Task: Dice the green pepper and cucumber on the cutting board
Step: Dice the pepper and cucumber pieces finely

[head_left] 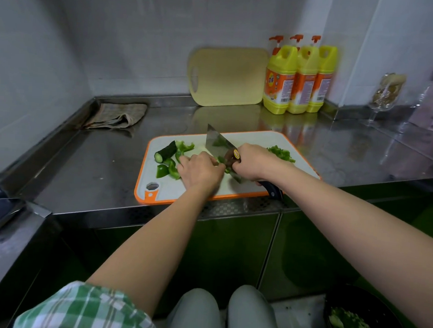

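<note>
Head: broad steel cleaver [218, 143] over glossy pepper strip [221, 160].

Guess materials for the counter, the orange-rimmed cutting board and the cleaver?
Counter: likely stainless steel. It is a glossy sheet with folded edges that mirrors the yellow bottles.
Cutting board: probably plastic, with a matte white face and a moulded orange rim.
Cleaver: the blade is polished steel and reflective. The handle is dark, mostly under the right hand, so its material is unclear.
</note>
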`<action>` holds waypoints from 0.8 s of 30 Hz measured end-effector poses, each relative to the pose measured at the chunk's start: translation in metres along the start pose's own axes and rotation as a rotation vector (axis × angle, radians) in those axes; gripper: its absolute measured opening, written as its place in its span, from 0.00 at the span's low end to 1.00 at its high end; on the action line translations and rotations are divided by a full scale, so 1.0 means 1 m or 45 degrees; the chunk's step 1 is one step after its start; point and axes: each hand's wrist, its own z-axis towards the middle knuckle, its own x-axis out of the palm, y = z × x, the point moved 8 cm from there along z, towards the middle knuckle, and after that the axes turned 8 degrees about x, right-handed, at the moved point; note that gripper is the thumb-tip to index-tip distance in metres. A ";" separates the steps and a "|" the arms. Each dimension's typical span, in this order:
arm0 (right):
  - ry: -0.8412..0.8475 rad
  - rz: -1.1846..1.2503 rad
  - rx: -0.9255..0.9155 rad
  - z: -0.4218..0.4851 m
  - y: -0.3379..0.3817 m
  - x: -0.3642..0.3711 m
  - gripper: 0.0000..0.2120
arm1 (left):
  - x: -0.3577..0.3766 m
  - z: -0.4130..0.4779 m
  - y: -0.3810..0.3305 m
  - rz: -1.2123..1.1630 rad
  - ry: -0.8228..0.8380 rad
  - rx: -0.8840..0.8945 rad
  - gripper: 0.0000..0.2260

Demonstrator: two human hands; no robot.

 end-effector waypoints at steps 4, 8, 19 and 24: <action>-0.053 -0.112 -0.003 0.005 0.012 0.002 0.04 | 0.000 0.000 0.001 -0.001 0.014 0.021 0.14; -0.019 -0.140 -0.006 0.005 0.014 0.003 0.07 | 0.000 0.001 0.002 -0.005 0.010 0.031 0.15; 0.014 0.029 0.002 0.013 0.004 0.002 0.10 | 0.001 0.004 0.003 -0.008 0.002 0.041 0.16; -0.062 0.205 0.087 0.021 -0.014 0.007 0.08 | 0.001 0.004 0.003 -0.055 0.041 0.054 0.12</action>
